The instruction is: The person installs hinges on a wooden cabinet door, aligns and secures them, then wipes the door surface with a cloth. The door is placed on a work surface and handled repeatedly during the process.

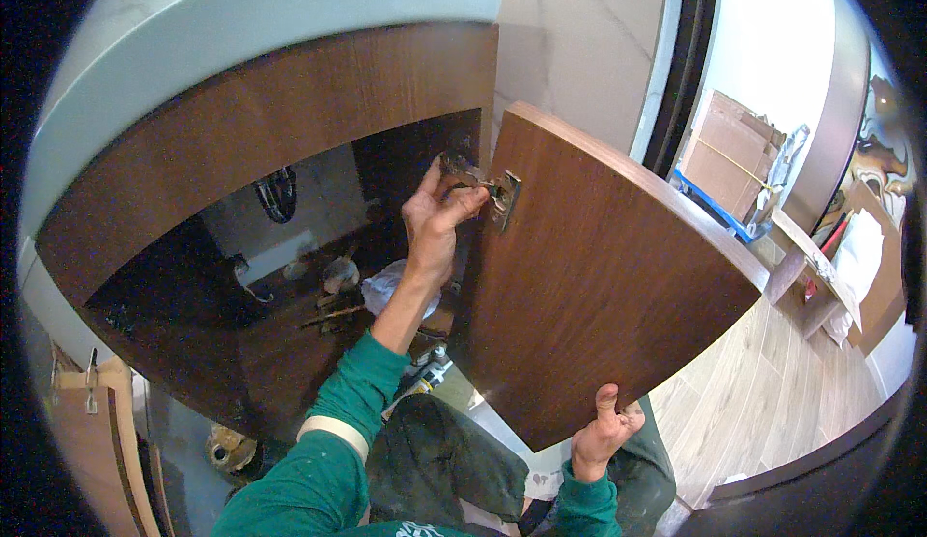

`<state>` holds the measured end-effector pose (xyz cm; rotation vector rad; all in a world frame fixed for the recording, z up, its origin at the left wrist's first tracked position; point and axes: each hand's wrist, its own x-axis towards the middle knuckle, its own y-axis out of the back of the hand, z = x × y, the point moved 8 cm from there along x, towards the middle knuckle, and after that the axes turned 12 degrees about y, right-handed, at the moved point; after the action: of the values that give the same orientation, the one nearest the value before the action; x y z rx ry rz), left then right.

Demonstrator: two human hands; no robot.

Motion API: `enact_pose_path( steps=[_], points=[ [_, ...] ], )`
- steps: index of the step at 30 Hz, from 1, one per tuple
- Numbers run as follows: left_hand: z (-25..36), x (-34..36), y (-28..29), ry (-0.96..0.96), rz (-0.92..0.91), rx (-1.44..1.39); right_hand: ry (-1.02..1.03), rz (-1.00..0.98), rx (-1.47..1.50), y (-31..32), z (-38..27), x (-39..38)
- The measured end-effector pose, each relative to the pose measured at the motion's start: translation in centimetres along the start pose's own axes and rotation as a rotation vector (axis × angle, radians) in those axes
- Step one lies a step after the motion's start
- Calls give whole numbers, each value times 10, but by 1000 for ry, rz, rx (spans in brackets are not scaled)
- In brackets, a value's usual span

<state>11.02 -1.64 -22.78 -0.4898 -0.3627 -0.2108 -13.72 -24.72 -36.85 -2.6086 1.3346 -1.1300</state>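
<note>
A dark brown wooden cabinet door (pixel 599 276) stands tilted in front of the open right side of a vanity cabinet (pixel 290 107). Between the thumb and fingers of my left hand (pixel 435 223) is the arm of a metal hinge (pixel 504 199), whose cup is fixed near the door's upper left edge. The free end of the hinge reaches toward the cabinet's dark side wall. Down at the door's lower edge, my right hand (pixel 601 438) grips it with the thumb up; its fingers are partly hidden.
Over the cabinet runs a curved pale basin edge (pixel 280 15). Inside lie a clear plastic bag (pixel 386 286) and small loose items. A sealant tube (pixel 420 384) rests near my knee. Another wooden panel (pixel 87 455) leans at left; flattened cardboard (pixel 729 155) stands beyond the doorway.
</note>
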Motion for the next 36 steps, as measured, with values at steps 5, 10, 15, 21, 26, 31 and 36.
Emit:
enact_pose_path(
  steps=[5,10,15,21,26,31,36],
  points=[
    [-5,14,8,-26,45,44,64,-33,12,-15,-10,14],
    [-6,20,15,-48,36,67,25,-45,16,-21,-7,17],
    [-6,26,19,-76,43,128,44,-34,23,-26,-4,16],
    [-3,29,22,-102,37,141,20,-55,24,-31,-3,15],
    [2,30,21,-145,73,209,20,-52,-7,-31,-2,17],
    [7,28,22,-175,192,375,79,-35,-51,-29,-3,17],
    [8,22,16,-178,144,344,52,-10,-35,-23,0,13]
  ],
)
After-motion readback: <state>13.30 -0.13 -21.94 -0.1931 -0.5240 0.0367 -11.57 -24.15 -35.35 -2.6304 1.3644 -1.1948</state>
